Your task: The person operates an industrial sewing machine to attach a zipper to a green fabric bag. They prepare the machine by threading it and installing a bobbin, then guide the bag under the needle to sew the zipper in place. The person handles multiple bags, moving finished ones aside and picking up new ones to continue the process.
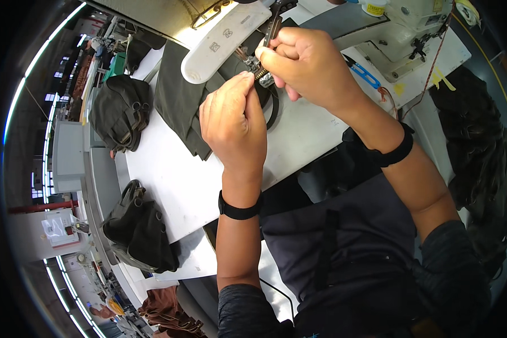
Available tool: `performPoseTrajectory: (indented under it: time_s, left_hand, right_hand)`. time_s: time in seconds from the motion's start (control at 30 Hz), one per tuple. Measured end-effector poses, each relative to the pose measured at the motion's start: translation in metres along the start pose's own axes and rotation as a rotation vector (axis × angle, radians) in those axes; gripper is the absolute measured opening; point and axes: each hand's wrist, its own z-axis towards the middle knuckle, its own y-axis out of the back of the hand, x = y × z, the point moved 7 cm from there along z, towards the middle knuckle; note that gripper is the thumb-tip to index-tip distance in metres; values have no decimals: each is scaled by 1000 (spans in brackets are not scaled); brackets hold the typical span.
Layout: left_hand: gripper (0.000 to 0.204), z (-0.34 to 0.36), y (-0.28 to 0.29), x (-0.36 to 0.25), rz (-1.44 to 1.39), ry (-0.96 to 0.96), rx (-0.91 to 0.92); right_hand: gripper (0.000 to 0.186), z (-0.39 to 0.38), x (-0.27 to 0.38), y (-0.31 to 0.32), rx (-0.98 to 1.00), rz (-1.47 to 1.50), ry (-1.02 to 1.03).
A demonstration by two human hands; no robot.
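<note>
My left hand [231,121] is closed, thumb and fingertips pinched together at a small dark ridged piece beside the needle area of a white sewing machine [225,44]. Just right of it, my right hand [304,65] is curled shut close to the machine's metal parts. A dark narrow metal piece [272,31] shows at its fingertips; I cannot tell whether it is held or belongs to the machine. Dark olive fabric [177,101] lies on the white table [169,191], partly under the machine head. A thin dark loop [274,110] hangs below my hands.
Blue-handled thread snips [364,73] lie right of my right hand, near another sewing machine [405,34]. Two dark bags, one upper [118,110] and one lower [143,231], sit at the left. Dark cloth [473,141] hangs at the right. A yellow-labelled spool [373,8] stands at the top.
</note>
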Motion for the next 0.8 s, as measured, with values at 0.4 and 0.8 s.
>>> performPoseTrajectory:
  time_s: [0.4,0.8]
  left_hand:
    - [12,-1,-1,5,-14,47,-40]
    - [12,0,-1,9,8,41,-50]
  right_hand:
    - [24,0,4,-1,-8,-23,-20]
    - [21,1,-2,-4,-13,22,-66]
